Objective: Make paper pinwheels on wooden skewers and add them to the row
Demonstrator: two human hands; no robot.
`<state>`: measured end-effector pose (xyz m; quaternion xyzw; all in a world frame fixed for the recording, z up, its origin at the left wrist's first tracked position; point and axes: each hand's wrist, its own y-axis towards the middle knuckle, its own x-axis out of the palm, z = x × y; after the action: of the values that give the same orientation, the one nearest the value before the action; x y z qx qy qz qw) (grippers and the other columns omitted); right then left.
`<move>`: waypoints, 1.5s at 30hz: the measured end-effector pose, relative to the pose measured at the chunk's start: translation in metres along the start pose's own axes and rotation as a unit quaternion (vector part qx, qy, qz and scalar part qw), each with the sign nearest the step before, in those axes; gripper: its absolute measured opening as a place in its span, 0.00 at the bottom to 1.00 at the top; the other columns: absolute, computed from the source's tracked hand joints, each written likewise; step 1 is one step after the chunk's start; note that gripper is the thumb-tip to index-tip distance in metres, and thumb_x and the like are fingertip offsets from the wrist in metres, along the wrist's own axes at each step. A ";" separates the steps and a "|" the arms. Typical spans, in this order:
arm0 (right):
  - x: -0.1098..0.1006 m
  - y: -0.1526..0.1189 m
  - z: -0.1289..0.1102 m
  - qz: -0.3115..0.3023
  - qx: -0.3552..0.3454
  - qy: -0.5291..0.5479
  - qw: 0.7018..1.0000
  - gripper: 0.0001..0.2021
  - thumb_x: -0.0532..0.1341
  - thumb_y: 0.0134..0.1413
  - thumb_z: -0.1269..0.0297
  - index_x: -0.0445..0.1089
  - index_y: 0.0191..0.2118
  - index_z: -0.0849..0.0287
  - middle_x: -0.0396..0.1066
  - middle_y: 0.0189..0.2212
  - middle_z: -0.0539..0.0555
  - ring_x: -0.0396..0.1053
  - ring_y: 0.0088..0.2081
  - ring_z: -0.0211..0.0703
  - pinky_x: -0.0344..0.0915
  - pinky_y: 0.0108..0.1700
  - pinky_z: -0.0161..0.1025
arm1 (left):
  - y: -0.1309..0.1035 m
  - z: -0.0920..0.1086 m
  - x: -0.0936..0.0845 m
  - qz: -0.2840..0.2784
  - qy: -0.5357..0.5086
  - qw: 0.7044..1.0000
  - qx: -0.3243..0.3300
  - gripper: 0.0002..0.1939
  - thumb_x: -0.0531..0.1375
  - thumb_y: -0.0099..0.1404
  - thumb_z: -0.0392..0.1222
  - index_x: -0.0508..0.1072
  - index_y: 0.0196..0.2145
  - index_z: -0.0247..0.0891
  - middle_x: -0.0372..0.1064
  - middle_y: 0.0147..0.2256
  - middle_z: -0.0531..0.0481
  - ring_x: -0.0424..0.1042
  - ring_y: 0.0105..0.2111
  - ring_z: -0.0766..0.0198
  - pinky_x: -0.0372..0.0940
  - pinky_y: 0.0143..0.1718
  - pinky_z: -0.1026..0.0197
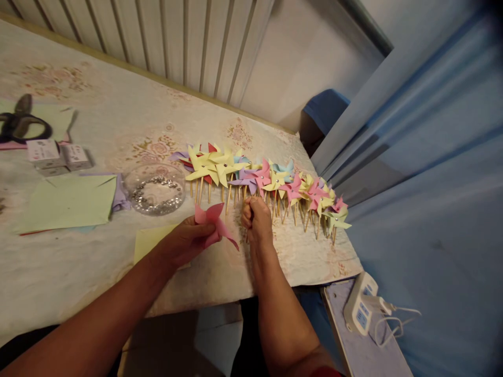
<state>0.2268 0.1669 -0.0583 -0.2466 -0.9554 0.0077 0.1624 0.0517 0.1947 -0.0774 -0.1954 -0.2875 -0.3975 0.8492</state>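
My left hand (187, 239) pinches a pink paper pinwheel (215, 214) without a stick, its thumb pressed on the middle of the folded blades. To the right, my right hand (257, 219) is closed in a fist; whatever it may hold is hidden by the fingers. Just beyond it stretches a long row of finished paper pinwheels (278, 180) on thin wooden sticks, in yellow, pink, purple, blue and red. A round clear dish (178, 201) with many small silvery pieces sits behind my left hand. Yellow paper (149, 242) lies partly under my left forearm.
Left of the dish is a stack of pale green cut paper (70, 201). Small white boxes (45, 153) and dark-handled scissors (23, 123) are farther back, near more paper. A white power strip (361, 303) rests on a ledge at right, beside a blue curtain (432, 209).
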 end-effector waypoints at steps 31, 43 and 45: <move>0.000 -0.008 -0.001 -0.090 -0.045 0.038 0.994 0.10 0.70 0.43 0.58 0.72 0.31 0.56 0.76 0.36 0.52 0.75 0.45 0.48 0.73 0.48 0.48 | -0.002 0.006 -0.002 0.008 -0.023 0.999 0.030 0.13 0.67 0.55 0.41 0.69 0.21 0.34 0.62 0.19 0.53 0.62 0.24 0.68 0.59 0.31 0.63; -0.027 -0.009 -0.023 -0.090 -0.152 -0.352 0.919 0.05 0.61 0.46 0.71 0.71 0.24 0.57 0.63 0.20 0.44 0.56 0.24 0.34 0.51 0.28 0.33 | -0.002 0.009 -0.002 0.007 0.007 0.999 0.038 0.12 0.67 0.56 0.44 0.73 0.23 0.35 0.60 0.18 0.54 0.62 0.23 0.67 0.61 0.32 0.62; -0.028 -0.015 -0.033 -0.120 -0.190 -0.435 0.872 0.08 0.58 0.46 0.76 0.68 0.22 0.57 0.62 0.21 0.45 0.57 0.25 0.36 0.51 0.30 0.34 | -0.002 0.009 -0.002 0.005 0.012 0.999 0.044 0.11 0.67 0.56 0.44 0.74 0.23 0.34 0.60 0.17 0.53 0.61 0.23 0.68 0.60 0.31 0.62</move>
<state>0.2532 0.1381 -0.0347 -0.1274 -0.9349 -0.0867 -0.3196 0.0465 0.1995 -0.0715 -0.1548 -0.2937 -0.3826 0.8622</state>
